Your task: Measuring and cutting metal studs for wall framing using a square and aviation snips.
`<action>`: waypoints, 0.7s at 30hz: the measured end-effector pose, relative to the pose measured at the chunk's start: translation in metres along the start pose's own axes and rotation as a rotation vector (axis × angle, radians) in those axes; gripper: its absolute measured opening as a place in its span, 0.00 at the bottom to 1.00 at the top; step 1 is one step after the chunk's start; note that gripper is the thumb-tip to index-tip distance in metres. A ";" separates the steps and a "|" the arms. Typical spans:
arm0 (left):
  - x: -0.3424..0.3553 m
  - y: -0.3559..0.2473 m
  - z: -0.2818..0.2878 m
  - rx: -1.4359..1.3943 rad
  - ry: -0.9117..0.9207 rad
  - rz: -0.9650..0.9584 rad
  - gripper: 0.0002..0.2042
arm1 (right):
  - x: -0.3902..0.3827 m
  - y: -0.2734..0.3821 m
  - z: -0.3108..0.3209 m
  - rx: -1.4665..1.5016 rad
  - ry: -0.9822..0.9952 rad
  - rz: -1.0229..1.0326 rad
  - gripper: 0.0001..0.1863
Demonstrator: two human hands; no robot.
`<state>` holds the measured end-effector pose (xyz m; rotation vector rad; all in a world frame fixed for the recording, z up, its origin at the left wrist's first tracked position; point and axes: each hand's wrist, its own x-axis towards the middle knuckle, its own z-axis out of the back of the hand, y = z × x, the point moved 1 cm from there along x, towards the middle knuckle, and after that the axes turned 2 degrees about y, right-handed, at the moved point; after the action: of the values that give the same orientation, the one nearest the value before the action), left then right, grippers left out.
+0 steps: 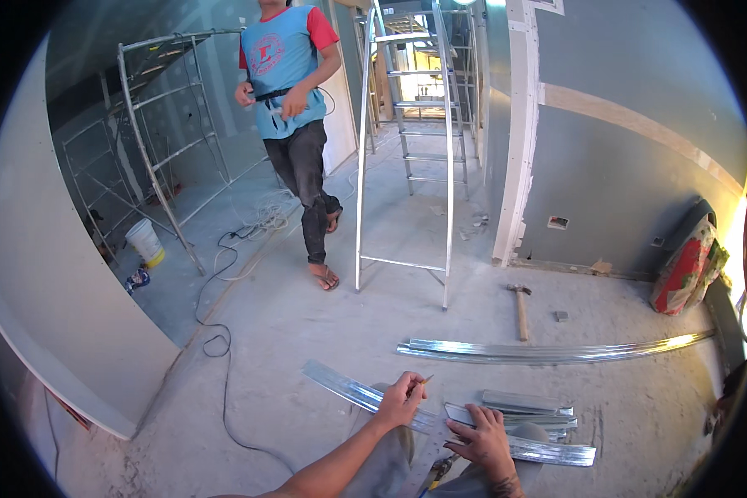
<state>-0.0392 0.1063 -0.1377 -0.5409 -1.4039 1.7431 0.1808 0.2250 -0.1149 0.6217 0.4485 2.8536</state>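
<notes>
Low in the view my left hand pinches a short yellow pencil above a long silver metal strip. My right hand is beside it, fingers curled onto a flat metal measuring square laid across the strip. A yellow-handled tool lies low between my legs, partly hidden. More cut metal channels are stacked to the right of my hands, over or beside my knee.
A co-worker in a blue shirt stands ahead, beside an aluminium ladder. Long metal channels, a hammer and a bag lie right. Scaffolding, a bucket and cables are left.
</notes>
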 end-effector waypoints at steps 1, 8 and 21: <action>0.001 0.000 -0.001 -0.051 -0.018 0.016 0.11 | -0.001 0.000 0.000 -0.006 -0.002 -0.002 0.27; 0.000 0.006 -0.001 -0.058 -0.013 0.015 0.11 | -0.003 -0.002 -0.001 0.001 -0.002 0.012 0.27; 0.000 0.008 0.002 -0.047 0.040 0.024 0.11 | -0.003 -0.001 -0.002 -0.011 -0.058 0.038 0.26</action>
<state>-0.0431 0.1050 -0.1452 -0.6168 -1.4185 1.7126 0.1833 0.2249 -0.1182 0.7165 0.4159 2.8625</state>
